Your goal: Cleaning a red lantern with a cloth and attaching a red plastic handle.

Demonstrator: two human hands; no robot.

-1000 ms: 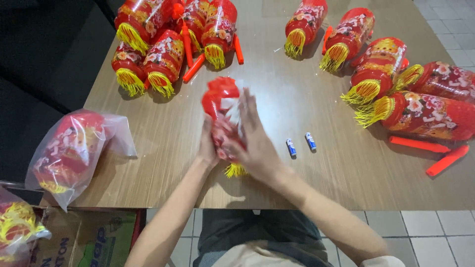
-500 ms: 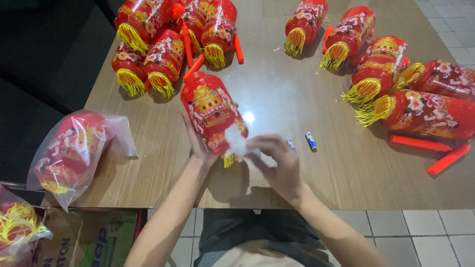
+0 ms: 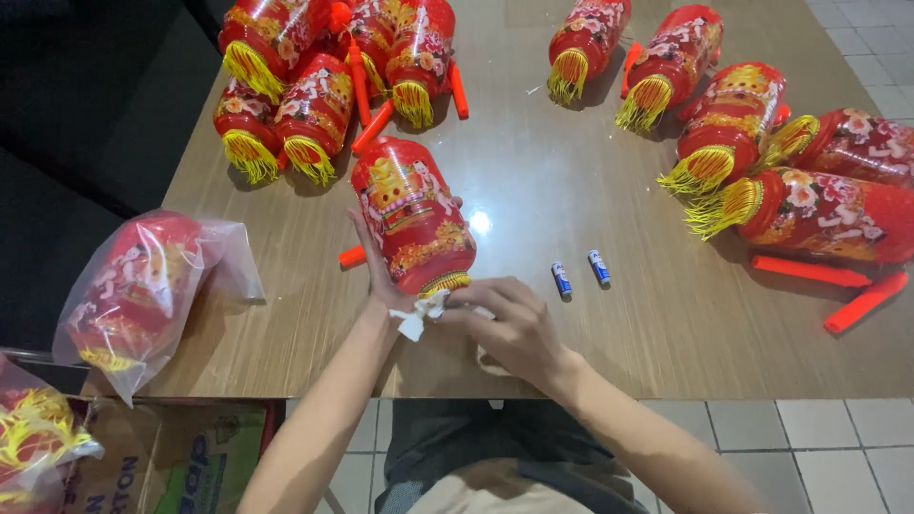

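I see a red paper lantern (image 3: 412,214), printed with gold and coloured figures and ending in a gold fringed rim, held tilted above the wooden desk (image 3: 590,324) near its front edge. My left hand (image 3: 376,262) cups it from behind, fingers wrapped around its body. My right hand (image 3: 509,324) sits just below the lantern's lower end, fingers curled and pinching a scrap of white paper (image 3: 419,314) there. Two small blue and white batteries (image 3: 579,274) lie just to the right. More red lanterns are grouped at the far left (image 3: 314,76) and right (image 3: 762,143), with orange sticks (image 3: 809,271) beside them. A bagged lantern in clear plastic (image 3: 143,286) hangs over the desk's left edge, above a cardboard box (image 3: 162,466).
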